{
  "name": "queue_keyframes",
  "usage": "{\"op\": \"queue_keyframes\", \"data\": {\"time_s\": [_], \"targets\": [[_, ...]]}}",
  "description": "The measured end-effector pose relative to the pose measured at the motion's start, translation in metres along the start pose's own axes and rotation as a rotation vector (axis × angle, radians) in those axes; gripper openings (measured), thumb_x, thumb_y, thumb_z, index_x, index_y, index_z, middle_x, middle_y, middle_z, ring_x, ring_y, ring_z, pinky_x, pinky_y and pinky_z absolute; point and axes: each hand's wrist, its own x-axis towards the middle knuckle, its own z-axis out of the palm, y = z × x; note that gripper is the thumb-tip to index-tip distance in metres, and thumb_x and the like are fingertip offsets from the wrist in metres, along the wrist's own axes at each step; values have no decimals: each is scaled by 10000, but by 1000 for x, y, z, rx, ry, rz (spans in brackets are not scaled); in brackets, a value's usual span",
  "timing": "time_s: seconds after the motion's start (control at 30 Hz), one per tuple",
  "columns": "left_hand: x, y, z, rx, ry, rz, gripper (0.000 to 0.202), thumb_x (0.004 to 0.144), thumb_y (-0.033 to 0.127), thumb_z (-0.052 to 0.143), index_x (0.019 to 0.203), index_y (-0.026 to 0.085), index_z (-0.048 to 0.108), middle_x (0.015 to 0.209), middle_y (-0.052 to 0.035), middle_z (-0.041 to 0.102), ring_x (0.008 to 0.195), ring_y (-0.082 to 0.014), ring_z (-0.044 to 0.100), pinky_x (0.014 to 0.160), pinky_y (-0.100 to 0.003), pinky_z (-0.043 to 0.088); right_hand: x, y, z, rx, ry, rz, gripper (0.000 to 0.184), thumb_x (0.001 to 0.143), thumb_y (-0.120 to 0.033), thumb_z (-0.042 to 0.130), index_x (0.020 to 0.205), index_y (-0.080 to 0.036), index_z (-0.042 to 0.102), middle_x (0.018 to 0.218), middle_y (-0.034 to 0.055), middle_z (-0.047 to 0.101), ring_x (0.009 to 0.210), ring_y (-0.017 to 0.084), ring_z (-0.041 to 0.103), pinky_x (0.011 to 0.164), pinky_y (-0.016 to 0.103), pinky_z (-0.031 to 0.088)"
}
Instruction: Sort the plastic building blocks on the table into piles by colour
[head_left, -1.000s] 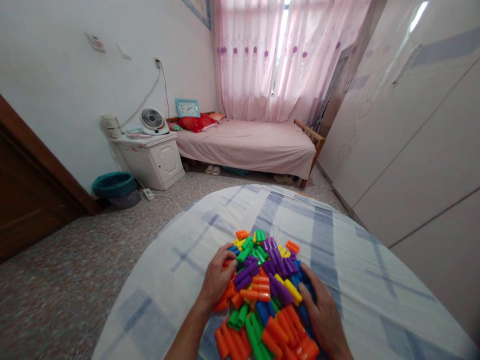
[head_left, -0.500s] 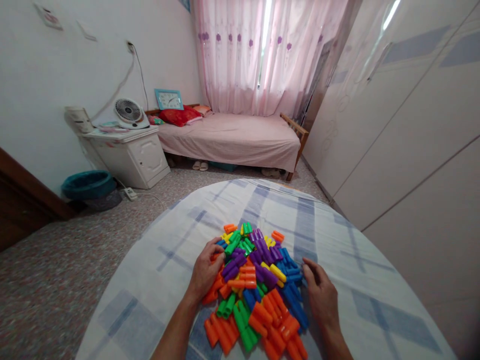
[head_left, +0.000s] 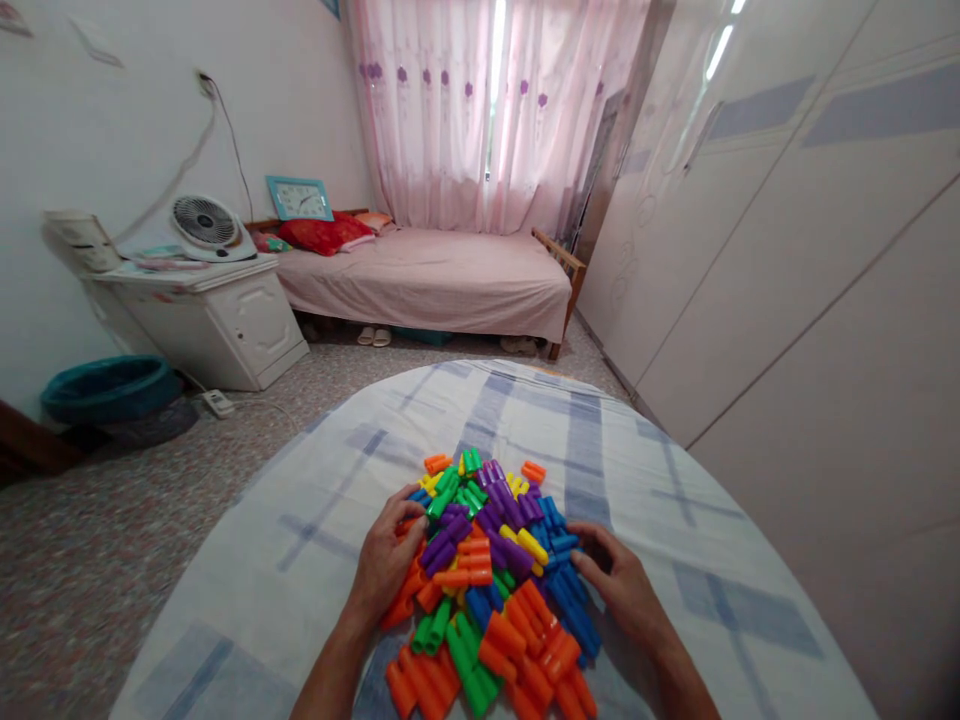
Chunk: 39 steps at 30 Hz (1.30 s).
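Note:
A heap of plastic tube-shaped building pieces lies on the cloth in front of me, in orange, green, purple, blue and yellow. My left hand (head_left: 386,560) rests at the heap's left side, fingers curved and thumb apart, against some orange pieces (head_left: 405,590). On the opposite side, my right hand (head_left: 619,575) has its thumb and fingers apart, with the fingertips at the blue pieces (head_left: 571,600). Purple pieces (head_left: 448,540) and a yellow piece (head_left: 533,545) lie between the hands. Nearest me are joined orange pieces (head_left: 536,635) and a long green piece (head_left: 472,665).
A checked cloth (head_left: 315,580) covers the rounded table. Beyond it stand a bed (head_left: 442,275), a white cabinet (head_left: 259,325) with a fan (head_left: 210,225), and a waste bin (head_left: 112,390). A tall wardrobe (head_left: 810,300) lines the right side.
The whole view has swung a little to the right, so everything sits further left. My right hand has turned inward and its fingers have come closer to the blue pieces.

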Motion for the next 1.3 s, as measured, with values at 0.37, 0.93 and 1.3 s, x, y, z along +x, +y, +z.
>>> {"op": "queue_keyframes", "data": {"time_s": [0.37, 0.93, 1.3], "targets": [[1, -3, 0, -5, 7, 0, 179, 811, 353, 515, 807, 205, 616, 1287, -93, 532, 1188, -245, 505, 1029, -420, 389, 2, -5, 0, 203, 223, 79, 298, 710, -447, 644, 851, -184, 659, 809, 49, 685, 775, 222, 630, 697, 330, 501], [1, 1, -1, -3, -1, -33, 173, 807, 355, 519, 803, 208, 611, 1290, -84, 526, 1184, -249, 508, 1030, -421, 384, 6, 10, 8, -49, 455, 33, 370, 805, -431, 522, 1064, -185, 618, 1085, 92, 644, 1009, 234, 590, 886, 377, 460], [1, 0, -1, -35, -11, -42, 175, 813, 343, 509, 833, 198, 607, 1297, -90, 509, 1192, -246, 488, 1047, -436, 355, 8, 13, 13, -321, 243, -160, 376, 759, -276, 542, 1124, -222, 616, 1167, 61, 606, 1121, 233, 527, 1012, 431, 373]]}}
